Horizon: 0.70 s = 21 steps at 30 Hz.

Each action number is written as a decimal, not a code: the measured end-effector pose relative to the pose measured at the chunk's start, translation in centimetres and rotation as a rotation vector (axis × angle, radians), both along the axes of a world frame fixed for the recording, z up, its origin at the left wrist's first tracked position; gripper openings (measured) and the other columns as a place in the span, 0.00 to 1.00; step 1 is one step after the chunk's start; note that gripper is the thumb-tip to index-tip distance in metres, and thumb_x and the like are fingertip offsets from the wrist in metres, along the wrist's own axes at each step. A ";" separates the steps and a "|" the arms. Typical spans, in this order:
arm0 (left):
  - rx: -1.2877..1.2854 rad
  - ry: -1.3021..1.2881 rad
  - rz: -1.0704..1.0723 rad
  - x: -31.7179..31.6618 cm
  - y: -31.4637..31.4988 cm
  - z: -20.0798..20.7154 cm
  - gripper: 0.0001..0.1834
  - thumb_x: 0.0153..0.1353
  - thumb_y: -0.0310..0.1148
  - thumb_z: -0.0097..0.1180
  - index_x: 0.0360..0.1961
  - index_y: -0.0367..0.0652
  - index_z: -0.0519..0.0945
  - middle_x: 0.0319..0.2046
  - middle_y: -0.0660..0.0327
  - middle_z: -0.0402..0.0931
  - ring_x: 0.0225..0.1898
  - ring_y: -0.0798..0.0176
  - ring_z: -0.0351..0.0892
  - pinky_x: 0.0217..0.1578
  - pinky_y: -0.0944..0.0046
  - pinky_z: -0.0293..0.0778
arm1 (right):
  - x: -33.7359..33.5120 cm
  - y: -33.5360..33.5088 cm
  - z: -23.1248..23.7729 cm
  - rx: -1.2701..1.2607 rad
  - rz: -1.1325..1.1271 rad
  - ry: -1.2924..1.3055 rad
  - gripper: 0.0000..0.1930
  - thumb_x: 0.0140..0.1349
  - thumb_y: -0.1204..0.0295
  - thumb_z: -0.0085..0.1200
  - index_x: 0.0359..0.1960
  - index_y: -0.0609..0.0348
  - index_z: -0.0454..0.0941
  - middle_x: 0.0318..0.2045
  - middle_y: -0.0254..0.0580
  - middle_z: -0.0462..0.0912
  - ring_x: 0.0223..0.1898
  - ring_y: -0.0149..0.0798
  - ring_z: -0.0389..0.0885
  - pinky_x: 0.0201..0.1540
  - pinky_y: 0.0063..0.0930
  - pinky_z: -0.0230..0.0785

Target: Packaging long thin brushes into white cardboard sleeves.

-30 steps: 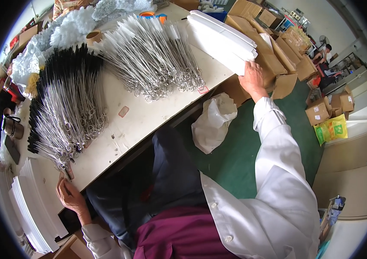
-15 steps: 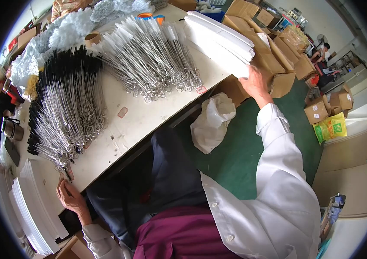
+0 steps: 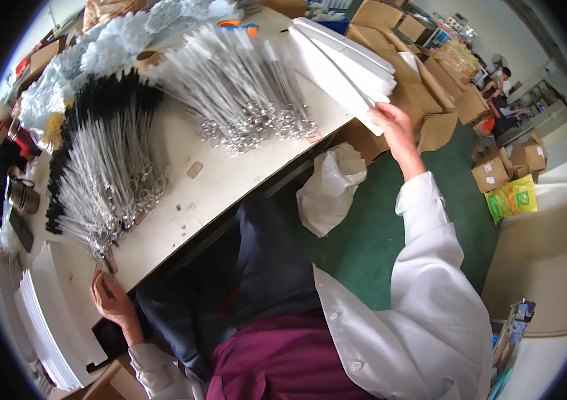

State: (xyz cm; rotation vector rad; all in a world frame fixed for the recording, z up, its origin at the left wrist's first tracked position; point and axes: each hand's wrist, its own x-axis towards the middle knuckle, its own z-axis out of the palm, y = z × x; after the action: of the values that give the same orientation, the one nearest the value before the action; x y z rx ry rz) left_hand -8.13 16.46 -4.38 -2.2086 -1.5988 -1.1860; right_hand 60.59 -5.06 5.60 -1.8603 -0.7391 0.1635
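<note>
- One of our hands, the right hand [image 3: 395, 127], is at the upper right of the frame, its thumb and forefinger pressed together on the near end of the white sheets [image 3: 349, 55]; whether it pinches one layer or several, we cannot tell.
- These sheets lie in a long pile at the upper right, a thin dark line slanting across them toward our fingertips.
- Our left hand [image 3: 113, 300] is at the lower left, by the edge of the table [image 3: 230, 179], its fingers curled; we cannot tell whether it grips anything.
- Just above it we see the lowest wire ends of the black-bristled brushes [image 3: 107, 160], spread in a thick row at the left, their loops toward us.
- Near the top centre we have a second row, the pale-bristled brushes [image 3: 233, 93], loops also toward us and slightly blurred.
- Beside our left hand, more white folded pieces [image 3: 47, 317] stand in layers at the lower left.
- Beyond the rows, we see a brown cardboard ring [image 3: 147, 59] and fluffy pale bundles [image 3: 113, 50] at the upper left.
- Open cardboard boxes [image 3: 423, 90] sit behind our right hand, and a whitish bag [image 3: 330, 193] lies below the table's edge, right of centre.
</note>
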 end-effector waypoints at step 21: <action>-0.305 0.338 -0.767 13.4 -9.5 15.2 0.38 0.49 0.33 0.72 0.61 0.31 0.75 0.59 0.41 0.75 0.61 0.37 0.74 0.65 0.42 0.68 | -30.2 4.3 2.8 0.072 1.137 -0.414 0.31 0.45 0.75 0.75 0.55 0.65 0.79 0.56 0.50 0.82 0.54 0.54 0.83 0.59 0.44 0.77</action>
State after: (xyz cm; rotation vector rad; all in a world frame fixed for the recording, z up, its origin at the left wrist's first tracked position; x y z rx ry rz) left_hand 5.22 6.92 10.84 -3.1552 -0.8475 -0.6342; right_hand 30.42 -0.78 8.37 -1.2091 -1.9997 0.4631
